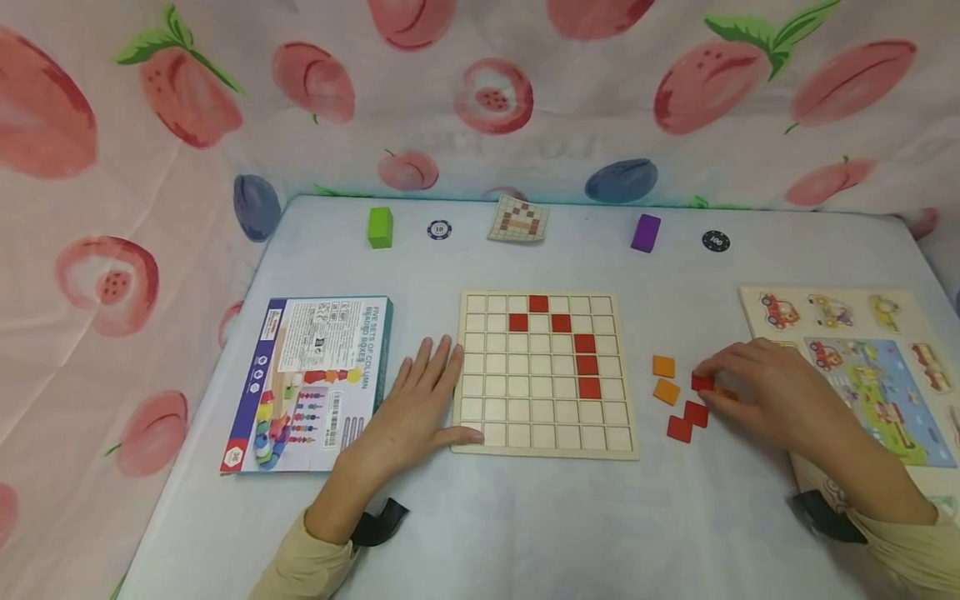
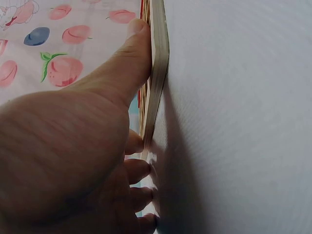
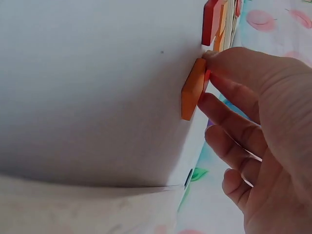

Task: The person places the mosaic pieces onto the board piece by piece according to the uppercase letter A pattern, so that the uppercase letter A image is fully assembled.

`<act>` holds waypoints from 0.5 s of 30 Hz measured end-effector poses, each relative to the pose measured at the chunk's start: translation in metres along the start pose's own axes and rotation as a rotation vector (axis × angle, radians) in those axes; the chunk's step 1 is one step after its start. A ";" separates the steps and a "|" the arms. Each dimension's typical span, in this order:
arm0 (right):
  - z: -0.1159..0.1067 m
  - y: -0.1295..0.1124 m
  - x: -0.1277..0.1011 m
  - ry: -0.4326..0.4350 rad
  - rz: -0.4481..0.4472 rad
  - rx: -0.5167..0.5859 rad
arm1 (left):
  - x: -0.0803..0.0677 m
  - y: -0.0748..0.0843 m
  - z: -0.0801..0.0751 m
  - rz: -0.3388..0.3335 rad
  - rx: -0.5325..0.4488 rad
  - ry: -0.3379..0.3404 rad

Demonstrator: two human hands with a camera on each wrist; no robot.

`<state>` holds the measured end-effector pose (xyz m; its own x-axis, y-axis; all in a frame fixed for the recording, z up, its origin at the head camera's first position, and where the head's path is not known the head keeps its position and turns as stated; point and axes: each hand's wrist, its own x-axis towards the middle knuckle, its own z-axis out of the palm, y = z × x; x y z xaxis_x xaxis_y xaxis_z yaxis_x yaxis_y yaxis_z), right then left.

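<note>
A square wooden grid board (image 1: 517, 427) lies mid-table, with several red tiles (image 1: 587, 364) set in its cells. My left hand (image 1: 408, 408) rests flat at the board's left edge, fingers straight and spread, thumb on the lower left corner. Right of the board, my right hand (image 1: 765, 400) pinches a red square tile (image 1: 702, 381) between thumb and index finger. Close by its fingertips, an orange tile (image 3: 193, 90) partly covers that red tile in the right wrist view. Two more orange tiles (image 1: 663, 366) and two red tiles (image 1: 679, 428) lie loose near this hand.
A boxed bead set (image 1: 322, 342) lies at left, a picture puzzle board (image 1: 870, 312) at right under the right forearm. Along the back are a green block (image 1: 380, 227), a pattern card (image 1: 519, 220), a purple block (image 1: 646, 232) and two round chips (image 1: 716, 241).
</note>
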<state>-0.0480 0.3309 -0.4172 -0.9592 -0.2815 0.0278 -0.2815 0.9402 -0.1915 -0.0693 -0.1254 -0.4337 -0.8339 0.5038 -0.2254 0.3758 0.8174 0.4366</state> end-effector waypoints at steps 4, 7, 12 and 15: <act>-0.004 -0.004 0.007 0.003 0.006 0.001 | 0.000 -0.001 0.000 0.003 0.007 -0.002; -0.007 -0.011 0.014 0.034 0.011 0.025 | 0.000 -0.001 0.000 -0.003 0.009 -0.010; -0.010 -0.040 0.036 0.048 -0.013 0.066 | 0.000 0.000 0.000 -0.005 -0.003 -0.007; -0.008 -0.063 0.055 0.046 -0.073 0.095 | 0.000 0.000 0.000 -0.005 -0.007 -0.006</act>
<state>-0.0832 0.2579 -0.3955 -0.9370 -0.3375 0.0902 -0.3491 0.8944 -0.2796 -0.0692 -0.1251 -0.4335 -0.8333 0.5014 -0.2327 0.3688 0.8179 0.4417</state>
